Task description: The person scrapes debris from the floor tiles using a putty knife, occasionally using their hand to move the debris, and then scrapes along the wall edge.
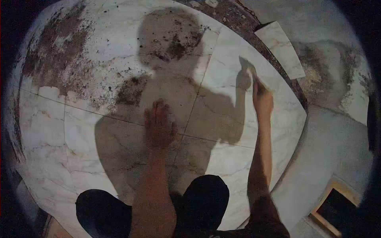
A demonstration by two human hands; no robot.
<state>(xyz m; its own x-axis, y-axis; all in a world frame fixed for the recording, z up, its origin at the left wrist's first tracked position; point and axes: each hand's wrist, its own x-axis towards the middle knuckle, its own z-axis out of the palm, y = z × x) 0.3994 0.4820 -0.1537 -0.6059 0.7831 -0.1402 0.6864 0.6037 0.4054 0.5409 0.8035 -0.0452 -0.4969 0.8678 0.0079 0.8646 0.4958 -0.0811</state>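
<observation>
The corners of the view are black, so the outer parts of the floor (83,158) are cut off. A large shadow (216,111) of the person lies across the pale tiles and makes the middle difficult to see. The left hand (160,125) is inside this shadow, and its edges look dim and grainy. It is open, with the palm down and the fingers pointing away from the body; it seems to lie flat on the tile beside a thin joint line, but the contact itself is hidden. The left forearm comes up between the two dark-clothed knees (203,202).

The right arm is stretched forward, almost straight, and its sleeve is partly dark. The right hand (264,99) is over the right tile (222,71), near its outer edge, with the fingers directed forward and drawn together. Its fingertips are narrow and blurred, so I cannot tell whether it grips something thin or nothing.

Dark dirt (55,51) covers part of the tiles at upper left. A loose tile piece (279,49) is beyond the floor's edge, and a wooden frame (322,199) at lower right has a black inside without readable detail.
</observation>
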